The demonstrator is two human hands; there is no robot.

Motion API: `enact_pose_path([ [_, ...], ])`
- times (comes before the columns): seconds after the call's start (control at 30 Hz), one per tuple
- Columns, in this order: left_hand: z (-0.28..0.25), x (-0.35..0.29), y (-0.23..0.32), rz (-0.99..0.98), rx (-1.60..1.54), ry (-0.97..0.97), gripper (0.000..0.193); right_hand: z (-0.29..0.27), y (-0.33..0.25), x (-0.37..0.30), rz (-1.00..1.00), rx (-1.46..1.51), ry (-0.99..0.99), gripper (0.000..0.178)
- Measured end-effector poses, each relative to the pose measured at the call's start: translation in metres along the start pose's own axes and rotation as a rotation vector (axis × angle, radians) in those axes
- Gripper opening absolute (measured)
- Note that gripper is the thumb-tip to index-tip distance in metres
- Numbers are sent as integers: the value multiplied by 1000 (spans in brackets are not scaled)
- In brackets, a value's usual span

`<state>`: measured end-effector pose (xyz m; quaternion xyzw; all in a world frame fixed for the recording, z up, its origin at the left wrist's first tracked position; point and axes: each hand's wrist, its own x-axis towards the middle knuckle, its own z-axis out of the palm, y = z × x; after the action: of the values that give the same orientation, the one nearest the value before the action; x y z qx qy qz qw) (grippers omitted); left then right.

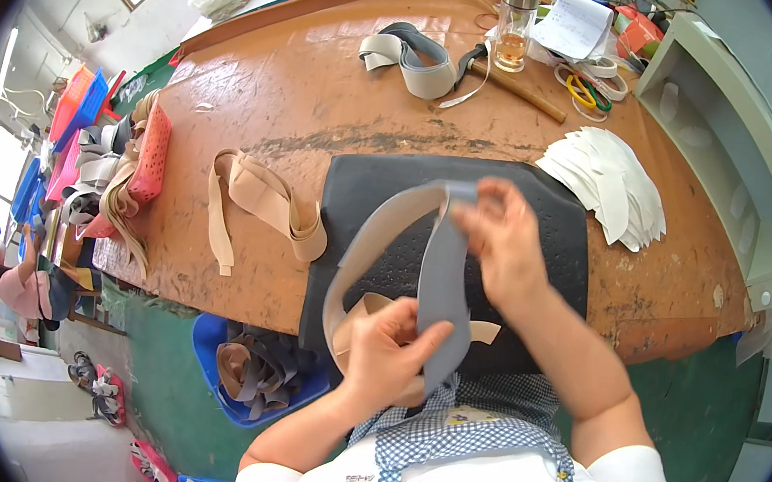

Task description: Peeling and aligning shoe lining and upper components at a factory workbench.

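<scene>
Over a black mat (542,276) I hold up a long, looped strip (445,275), grey on one face and beige on the other. My left hand (386,346) pinches its lower part, the thumb lying on the grey face. At the top of the loop, my right hand (506,244) has its fingers closed on the strip's edge; those fingertips are slightly blurred. Behind my left hand, part of a beige strip (485,332) shows on the mat. Left of the mat lies a folded beige strip (264,192).
White cut pieces (610,185) fan out at the right. Farther back are a rolled grey strip (427,76), a wooden-handled hammer (519,93), scissors (580,92) and a glass bottle (512,43). A red basket (152,155) and blue tub (211,387) hold strips. A co-worker (24,283) sits far left.
</scene>
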<state>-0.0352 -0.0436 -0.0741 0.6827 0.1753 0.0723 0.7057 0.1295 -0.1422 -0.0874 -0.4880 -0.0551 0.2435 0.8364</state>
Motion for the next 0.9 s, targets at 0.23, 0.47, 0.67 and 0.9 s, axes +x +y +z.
enact_pose_path([
  [0.23, -30, 6, -4, 777, 873, 279, 23, 43, -105, 145, -256, 87, -287, 26],
  [0.47, -50, 38, 36, 896, 1386, 161, 40, 4, -114, 139, -754, -1616, 26, 24],
  [0.67, -6, 50, 21, 964, 1098, -27, 39, 5, -39, -49, -559, -1245, -488, 66],
  [0.9, 19, 36, -32, 107, 24, 188, 17, -40, -18, -54, -245, -869, -186, 30],
])
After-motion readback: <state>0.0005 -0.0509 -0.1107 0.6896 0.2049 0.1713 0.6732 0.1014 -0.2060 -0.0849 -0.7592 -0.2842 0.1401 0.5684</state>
